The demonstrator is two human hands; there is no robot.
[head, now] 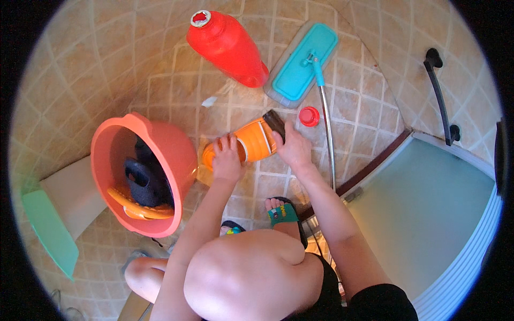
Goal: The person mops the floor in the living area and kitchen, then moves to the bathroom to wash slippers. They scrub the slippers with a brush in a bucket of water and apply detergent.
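Note:
An orange plastic container, perhaps a vacuum flask casing, slants low over the tiled floor. It has white bands and a dark brown piece at its far end. My left hand grips its nearer, left end, fingers over the top. My right hand is closed around the side of the dark brown piece, its fingertips partly hidden. Beyond them lies a red flask-like vessel, its whitish open mouth pointing up and left. A small red cap rests to the right of my right hand.
At left, a coral plastic bucket holds a black item with a handle and an orange curved piece. A turquoise flat mop lies ahead, its metal pole running toward me. A frosted panel and black grab bar are right.

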